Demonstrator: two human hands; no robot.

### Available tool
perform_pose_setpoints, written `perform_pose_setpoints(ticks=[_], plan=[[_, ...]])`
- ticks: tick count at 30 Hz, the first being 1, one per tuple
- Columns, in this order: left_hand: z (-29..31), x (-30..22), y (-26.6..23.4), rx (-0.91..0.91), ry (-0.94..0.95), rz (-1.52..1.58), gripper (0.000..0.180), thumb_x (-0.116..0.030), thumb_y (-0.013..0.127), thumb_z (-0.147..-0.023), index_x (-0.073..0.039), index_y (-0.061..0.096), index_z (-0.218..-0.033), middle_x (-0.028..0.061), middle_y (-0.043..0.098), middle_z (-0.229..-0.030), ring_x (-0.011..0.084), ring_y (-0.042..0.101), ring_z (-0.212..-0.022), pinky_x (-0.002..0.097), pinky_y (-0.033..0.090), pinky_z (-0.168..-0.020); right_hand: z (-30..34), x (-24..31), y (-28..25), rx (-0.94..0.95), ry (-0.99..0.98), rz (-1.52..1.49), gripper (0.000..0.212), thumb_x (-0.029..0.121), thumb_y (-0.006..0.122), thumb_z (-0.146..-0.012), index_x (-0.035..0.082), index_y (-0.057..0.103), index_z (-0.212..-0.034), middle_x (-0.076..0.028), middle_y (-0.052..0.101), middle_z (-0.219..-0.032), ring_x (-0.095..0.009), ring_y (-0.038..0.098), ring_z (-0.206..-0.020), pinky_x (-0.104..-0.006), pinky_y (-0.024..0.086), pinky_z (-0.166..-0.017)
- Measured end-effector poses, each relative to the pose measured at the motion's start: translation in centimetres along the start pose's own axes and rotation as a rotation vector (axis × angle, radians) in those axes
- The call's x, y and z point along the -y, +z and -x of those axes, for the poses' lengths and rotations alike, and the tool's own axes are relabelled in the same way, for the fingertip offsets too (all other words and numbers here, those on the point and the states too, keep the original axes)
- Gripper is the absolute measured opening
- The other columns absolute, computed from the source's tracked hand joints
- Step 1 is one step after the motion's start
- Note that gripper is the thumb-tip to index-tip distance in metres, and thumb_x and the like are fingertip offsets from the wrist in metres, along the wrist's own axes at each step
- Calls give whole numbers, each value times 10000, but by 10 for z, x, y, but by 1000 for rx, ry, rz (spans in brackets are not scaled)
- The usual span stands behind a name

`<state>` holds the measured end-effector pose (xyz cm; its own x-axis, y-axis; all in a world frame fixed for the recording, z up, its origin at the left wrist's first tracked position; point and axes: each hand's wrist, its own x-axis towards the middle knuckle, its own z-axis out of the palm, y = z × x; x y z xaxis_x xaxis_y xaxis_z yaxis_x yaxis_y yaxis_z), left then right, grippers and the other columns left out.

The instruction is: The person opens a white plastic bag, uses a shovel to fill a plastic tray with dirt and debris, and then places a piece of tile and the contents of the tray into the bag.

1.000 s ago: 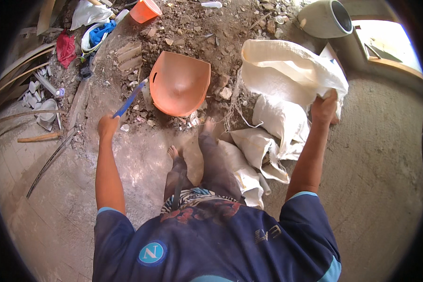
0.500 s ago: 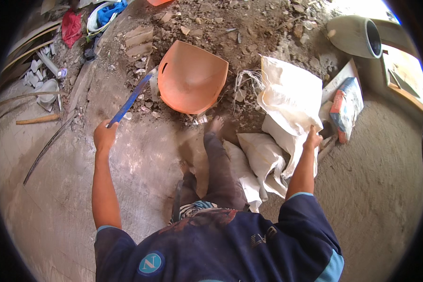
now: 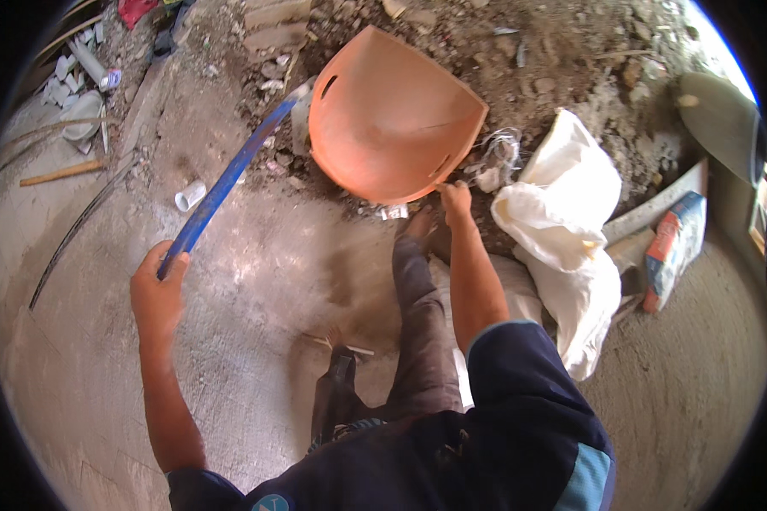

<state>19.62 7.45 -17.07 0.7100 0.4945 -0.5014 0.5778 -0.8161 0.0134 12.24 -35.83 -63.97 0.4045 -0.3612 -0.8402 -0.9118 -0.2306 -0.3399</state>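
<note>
Gripping blue handle (image 3: 230,175) in left hand (image 3: 158,285), right hand (image 3: 456,200) (arm outstretched) at orange pan (image 3: 392,119)

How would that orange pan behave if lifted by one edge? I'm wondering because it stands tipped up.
The orange pan probably stays stiff: its curved wall holds shape while the right hand grips the rim. It looks thin and empty, so likely light. Propped on rubble, it might rock or tip back.

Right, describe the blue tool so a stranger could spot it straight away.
Start at the big orange pan tilted on the rubble at top centre. Running from its left edge down to the left hand is a long blue handle. It is the only blue, gently curved shaft there; the sticks and pipe offcuts nearby are pale or wooden.
</note>
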Motion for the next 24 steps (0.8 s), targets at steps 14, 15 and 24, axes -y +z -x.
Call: perform_pose_setpoints(ticks=[14,15,24], plan=[[-5,18,-9,23,-16,117,330,-216,677,-896,-4,655,-1147,38,641,-816,101,530,-687,280,438,-631,50,183,-43,270,52,-116,364,137,596,-827,-30,592,-1150,-158,629,-1051,-312,643,-943,-494,583,-747],[-4,22,-12,40,-30,121,335,-227,682,-893,-4,657,-1142,46,655,-839,108,554,-711,286,449,-651,63,191,-61,266,-46,-3,341,148,595,-819,-29,606,-1110,-146,632,-1000,-298,649,-897,-473,587,-710],[-6,34,-20,73,-13,100,308,-288,699,-849,-44,696,-1038,99,666,-768,205,618,-677,341,466,-636,168,171,-235,-13,-191,20,270,232,581,-856,-11,627,-964,-96,638,-749,-212,617,-636,-337,487,-543]])
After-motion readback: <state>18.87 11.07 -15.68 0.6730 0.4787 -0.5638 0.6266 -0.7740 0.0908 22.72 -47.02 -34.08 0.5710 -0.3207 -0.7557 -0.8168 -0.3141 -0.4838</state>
